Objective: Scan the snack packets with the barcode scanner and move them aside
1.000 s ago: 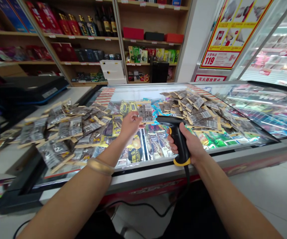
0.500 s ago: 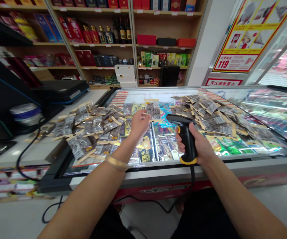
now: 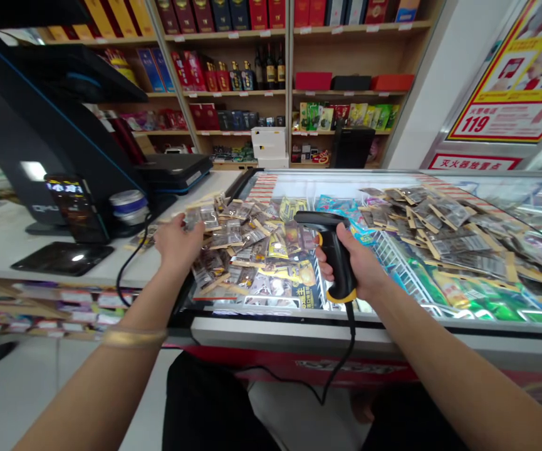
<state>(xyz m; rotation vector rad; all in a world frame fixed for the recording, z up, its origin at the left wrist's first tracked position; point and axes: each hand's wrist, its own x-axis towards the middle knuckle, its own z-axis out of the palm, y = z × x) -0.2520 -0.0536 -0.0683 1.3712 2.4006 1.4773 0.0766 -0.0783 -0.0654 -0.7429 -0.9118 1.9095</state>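
Observation:
My right hand (image 3: 346, 260) grips a black and yellow handheld barcode scanner (image 3: 339, 254) by its handle, its head pointing left above the glass-topped freezer. My left hand (image 3: 179, 243), a gold bangle on its wrist, is over the near-left edge of a heap of small clear packets (image 3: 233, 235) with tan header strips. Its thumb and fingers look apart; whether a fingertip touches a packet is hidden. A second heap of similar packets (image 3: 444, 219) lies to the right of the scanner.
The freezer (image 3: 271, 178) holds bagged goods and white wire baskets (image 3: 402, 266). On the left counter stand a dark till (image 3: 17, 138), a phone (image 3: 76, 203) and white round tubs (image 3: 130, 207). The scanner's cable (image 3: 336, 369) hangs in front. Stocked shelves (image 3: 237, 93) stand behind.
My left hand has moved from near the scanner at the freezer's middle to the left heap. The view has turned left. My right hand still holds the scanner.

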